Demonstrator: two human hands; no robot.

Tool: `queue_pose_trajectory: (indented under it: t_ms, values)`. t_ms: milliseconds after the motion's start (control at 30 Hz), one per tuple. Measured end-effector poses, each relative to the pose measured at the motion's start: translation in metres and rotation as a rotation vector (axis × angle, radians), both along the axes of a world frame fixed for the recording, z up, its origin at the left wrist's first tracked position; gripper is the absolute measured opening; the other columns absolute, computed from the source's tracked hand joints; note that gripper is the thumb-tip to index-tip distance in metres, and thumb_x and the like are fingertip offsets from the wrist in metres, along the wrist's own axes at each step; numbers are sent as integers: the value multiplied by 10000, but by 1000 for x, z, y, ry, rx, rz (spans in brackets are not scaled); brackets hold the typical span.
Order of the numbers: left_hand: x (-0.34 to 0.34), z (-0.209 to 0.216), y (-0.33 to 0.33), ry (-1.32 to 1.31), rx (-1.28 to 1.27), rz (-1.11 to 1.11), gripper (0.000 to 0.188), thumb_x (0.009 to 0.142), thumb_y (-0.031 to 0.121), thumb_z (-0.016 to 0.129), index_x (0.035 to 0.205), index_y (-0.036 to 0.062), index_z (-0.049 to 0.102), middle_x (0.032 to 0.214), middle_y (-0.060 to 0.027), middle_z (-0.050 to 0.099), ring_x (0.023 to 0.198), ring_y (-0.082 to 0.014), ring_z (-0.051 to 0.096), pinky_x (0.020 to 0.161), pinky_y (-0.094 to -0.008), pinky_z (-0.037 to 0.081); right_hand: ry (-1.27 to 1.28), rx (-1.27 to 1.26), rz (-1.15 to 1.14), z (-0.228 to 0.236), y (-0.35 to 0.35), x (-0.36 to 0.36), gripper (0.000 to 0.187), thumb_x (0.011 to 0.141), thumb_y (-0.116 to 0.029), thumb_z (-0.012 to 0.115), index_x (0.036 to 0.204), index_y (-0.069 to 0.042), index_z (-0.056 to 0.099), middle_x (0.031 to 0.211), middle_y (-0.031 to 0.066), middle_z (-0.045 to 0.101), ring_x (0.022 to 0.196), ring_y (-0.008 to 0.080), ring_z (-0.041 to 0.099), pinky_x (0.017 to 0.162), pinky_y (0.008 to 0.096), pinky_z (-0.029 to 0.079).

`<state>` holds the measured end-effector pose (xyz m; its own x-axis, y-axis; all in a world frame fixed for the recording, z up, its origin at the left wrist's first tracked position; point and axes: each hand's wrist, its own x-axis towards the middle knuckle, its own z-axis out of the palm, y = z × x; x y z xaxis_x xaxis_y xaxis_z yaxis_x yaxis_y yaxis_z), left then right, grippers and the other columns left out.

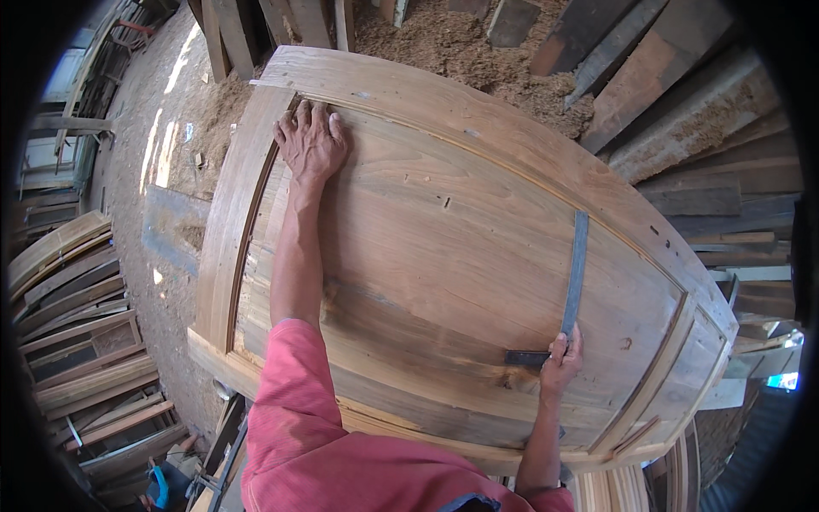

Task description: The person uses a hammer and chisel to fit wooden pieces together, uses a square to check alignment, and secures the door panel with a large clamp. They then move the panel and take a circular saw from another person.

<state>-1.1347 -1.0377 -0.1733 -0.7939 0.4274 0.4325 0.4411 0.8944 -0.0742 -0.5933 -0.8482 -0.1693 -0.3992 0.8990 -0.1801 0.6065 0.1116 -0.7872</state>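
Observation:
A large wooden door with a framed panel lies flat in front of me. My left hand rests on the panel's far left corner, with its fingers stretched out against the frame's inner edge and nothing seen in them. On the right, my right hand grips a try square where its long grey blade meets the dark stock. The blade lies across the panel and reaches the far moulding; the stock points left. A thin wooden strip lies near the door's near right corner.
Stacked boards and frames line the left side. Beyond the door lie sawdust and thick planks. More boards are piled at the right. A flat grey board lies on the ground by the door's left edge.

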Motion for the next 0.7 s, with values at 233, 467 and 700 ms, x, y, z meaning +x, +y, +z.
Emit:
queue_pose_trajectory:
  t_ms: [233,467,700]
  values:
    - [-1,-6,-4,-163,95,-240,412,939,317,592,1283,97,649,1378,-209,579,1338,-399,470,1167,-479,314,-33,-58,80,68,-30,-44,508,1011,-58,517,1501,26,414,849,18,599,710,84,561,691,256,492]
    - [-11,-12,-8,-180,186,-356,299,928,238,629,1179,96,706,1283,-225,636,1271,-390,534,1114,-479,376,2,-110,9,60,-40,-66,503,996,-8,511,1495,-7,445,818,12,570,705,75,542,672,243,481]
    - [-17,-11,-11,-202,369,-410,249,861,159,649,1089,60,665,1086,-156,693,1100,-379,615,1043,-473,434,78,-114,30,47,-51,-65,533,976,23,506,1501,8,412,855,25,602,688,80,540,658,246,492]
